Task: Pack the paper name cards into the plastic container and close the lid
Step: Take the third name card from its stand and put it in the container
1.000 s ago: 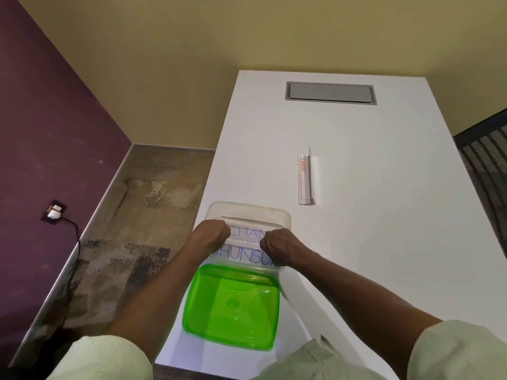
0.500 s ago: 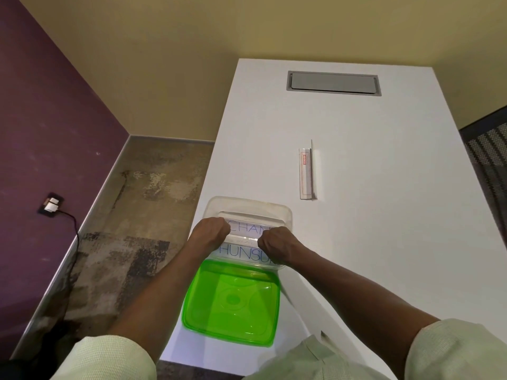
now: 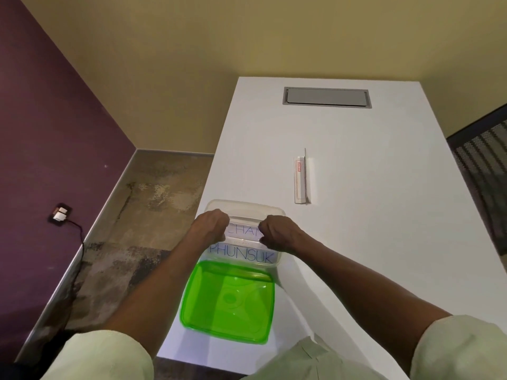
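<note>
A clear plastic container (image 3: pixel 244 207) sits near the left edge of the white table (image 3: pixel 384 187). Inside it stand folded paper name cards: one lettered "CHAM" (image 3: pixel 242 231) and, nearer me, one lettered "PHUNSUK" (image 3: pixel 241 255). My left hand (image 3: pixel 212 226) and my right hand (image 3: pixel 279 233) have curled fingers and each pinches one end of the "CHAM" card over the container. The green lid (image 3: pixel 227 300) lies flat on the table just in front of the container, apart from it.
A narrow white card holder or folded card (image 3: pixel 300 179) lies farther back on the table. A grey cable hatch (image 3: pixel 326 96) is set in the far end. The table's left edge drops to a floor with a wall socket (image 3: pixel 61 213).
Both hands have lifted slightly away from the near card, so the whole word "PHUNSUK" now shows. The camera has tilted a little.
</note>
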Demonstrator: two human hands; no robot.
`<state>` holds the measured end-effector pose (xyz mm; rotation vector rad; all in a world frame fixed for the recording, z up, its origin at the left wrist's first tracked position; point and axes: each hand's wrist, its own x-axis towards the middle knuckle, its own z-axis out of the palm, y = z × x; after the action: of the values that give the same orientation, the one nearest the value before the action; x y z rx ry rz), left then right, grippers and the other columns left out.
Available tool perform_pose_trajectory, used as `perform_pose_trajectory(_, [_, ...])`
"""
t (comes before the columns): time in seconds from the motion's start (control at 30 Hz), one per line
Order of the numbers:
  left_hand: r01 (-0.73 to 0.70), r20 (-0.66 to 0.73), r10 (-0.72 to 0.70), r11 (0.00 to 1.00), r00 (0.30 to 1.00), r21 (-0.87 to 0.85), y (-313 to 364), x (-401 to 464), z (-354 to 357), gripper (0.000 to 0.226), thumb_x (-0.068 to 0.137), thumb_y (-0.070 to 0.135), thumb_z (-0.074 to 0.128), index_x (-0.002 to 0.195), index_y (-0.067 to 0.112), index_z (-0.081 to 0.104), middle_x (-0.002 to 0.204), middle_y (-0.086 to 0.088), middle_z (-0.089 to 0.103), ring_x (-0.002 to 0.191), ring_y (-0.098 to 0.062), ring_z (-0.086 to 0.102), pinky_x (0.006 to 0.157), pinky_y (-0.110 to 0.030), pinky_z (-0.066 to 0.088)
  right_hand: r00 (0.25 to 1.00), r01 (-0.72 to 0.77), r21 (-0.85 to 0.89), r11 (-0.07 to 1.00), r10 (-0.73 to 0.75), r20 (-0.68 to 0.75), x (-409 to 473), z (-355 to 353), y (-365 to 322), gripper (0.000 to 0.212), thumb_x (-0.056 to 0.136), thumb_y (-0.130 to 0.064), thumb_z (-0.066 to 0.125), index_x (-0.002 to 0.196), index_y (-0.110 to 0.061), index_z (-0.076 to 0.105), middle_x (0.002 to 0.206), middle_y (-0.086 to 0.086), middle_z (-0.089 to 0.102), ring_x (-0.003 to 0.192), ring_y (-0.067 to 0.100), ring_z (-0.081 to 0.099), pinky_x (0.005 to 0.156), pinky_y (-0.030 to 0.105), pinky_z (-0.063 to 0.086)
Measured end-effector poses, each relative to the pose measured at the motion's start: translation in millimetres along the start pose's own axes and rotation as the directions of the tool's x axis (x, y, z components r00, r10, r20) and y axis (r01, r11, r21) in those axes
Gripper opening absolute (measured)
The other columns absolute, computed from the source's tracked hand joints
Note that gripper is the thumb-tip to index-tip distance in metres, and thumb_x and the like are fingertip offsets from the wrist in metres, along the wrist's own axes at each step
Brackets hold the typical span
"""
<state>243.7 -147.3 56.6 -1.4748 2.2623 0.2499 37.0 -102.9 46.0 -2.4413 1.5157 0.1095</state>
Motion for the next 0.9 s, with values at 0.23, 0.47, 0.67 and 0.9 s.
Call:
perform_pose_trajectory(0.23, [0.053, -0.130, -0.093, 0.958, 0.987, -0.281, 27.3, -2.5, -28.3, 0.042, 0.085, 0.036, 0.070, 0.122, 0.016, 0.063, 0.126, -0.008, 0.063, 0.116, -0.027, 0.058, 0.096, -0.038, 0.049, 0.982, -0.045, 0.040, 0.998, 0.052, -0.183, -26.1, -25.1, 19.4, 0.023, 0.086, -0.022, 0.058, 0.069, -0.008, 0.053, 0.076, 0.018, 0.064, 0.075, 0.037, 0.063, 0.056, 0.030, 0.031])
perform_pose_trajectory(0.47, [0.034, -0.214, -0.130, 0.915, 0.968, -0.402, 64.9, -7.3, -52.7, 0.038, 0.084, 0.033, 0.071, 0.116, 0.012, 0.068, 0.117, -0.009, 0.068, 0.108, -0.027, 0.062, 0.090, -0.036, 0.052, 0.952, -0.126, 0.080, 0.989, 0.144, -0.269, -63.8, -33.2, 51.5, 0.023, 0.087, -0.023, 0.054, 0.081, -0.003, 0.062, 0.079, 0.016, 0.067, 0.080, 0.036, 0.063, 0.059, 0.032, 0.043])
perform_pose_trajectory(0.67, [0.019, -0.272, -0.178, 0.867, 0.946, -0.499, 104.2, -2.3, -60.9, 0.025, 0.083, 0.031, 0.072, 0.096, 0.010, 0.071, 0.099, -0.004, 0.071, 0.094, -0.025, 0.064, 0.075, -0.028, 0.049, 0.927, -0.193, 0.153, 0.969, 0.231, -0.294, -97.8, -31.2, 87.5, 0.020, 0.084, -0.021, 0.054, 0.079, -0.003, 0.061, 0.074, 0.015, 0.065, 0.076, 0.036, 0.060, 0.057, 0.032, 0.040])
perform_pose_trajectory(0.9, [-0.019, -0.300, -0.191, 0.815, 0.935, -0.579, 151.7, 10.4, -67.4, 0.019, 0.079, 0.029, 0.074, 0.085, 0.010, 0.072, 0.087, -0.002, 0.072, 0.083, -0.021, 0.065, 0.069, -0.024, 0.046, 0.901, -0.253, 0.239, 0.937, 0.318, -0.294, -127.1, -23.0, 129.3, 0.020, 0.082, -0.023, 0.054, 0.080, -0.004, 0.060, 0.072, 0.012, 0.064, 0.079, 0.034, 0.057, 0.059, 0.033, 0.042])
